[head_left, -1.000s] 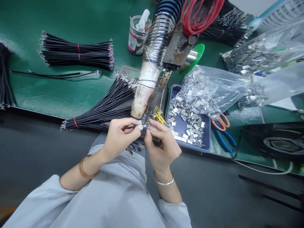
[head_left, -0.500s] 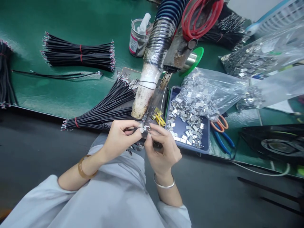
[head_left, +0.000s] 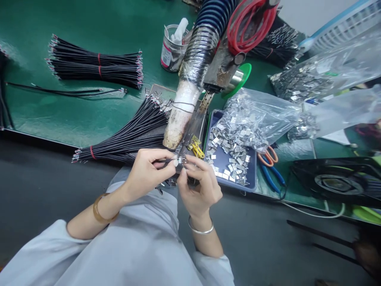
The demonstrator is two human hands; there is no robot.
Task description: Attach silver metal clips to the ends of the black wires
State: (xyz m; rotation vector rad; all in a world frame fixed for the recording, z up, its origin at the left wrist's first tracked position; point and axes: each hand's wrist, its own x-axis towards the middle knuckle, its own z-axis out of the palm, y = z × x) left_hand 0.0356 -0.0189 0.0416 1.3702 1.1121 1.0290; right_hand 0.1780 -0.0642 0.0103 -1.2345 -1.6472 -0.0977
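Observation:
My left hand [head_left: 149,171] pinches the end of a thin black wire [head_left: 166,160] between thumb and forefinger. My right hand [head_left: 199,182] is closed in a pinch on a small metal clip [head_left: 182,160], held against the wire's tip. Both hands meet at the table's front edge, just below the mouth of a foil-wrapped hose [head_left: 186,99] and a metal nozzle [head_left: 205,101]. A fanned bundle of black wires [head_left: 131,135] lies directly left of my hands. To their right a blue tray [head_left: 251,184] holds several metal clips.
Another tied wire bundle [head_left: 95,69] lies at the far left. A glass jar [head_left: 171,49] stands at the back. Clear bags of clips [head_left: 262,115] spill over the tray. Orange-and-blue pliers [head_left: 269,167], a dark fan [head_left: 333,180] and a solder spool [head_left: 238,77] lie to the right.
My hands stay pinched together at the same spot. The view has drifted slightly, so the table's things sit a little more to the left.

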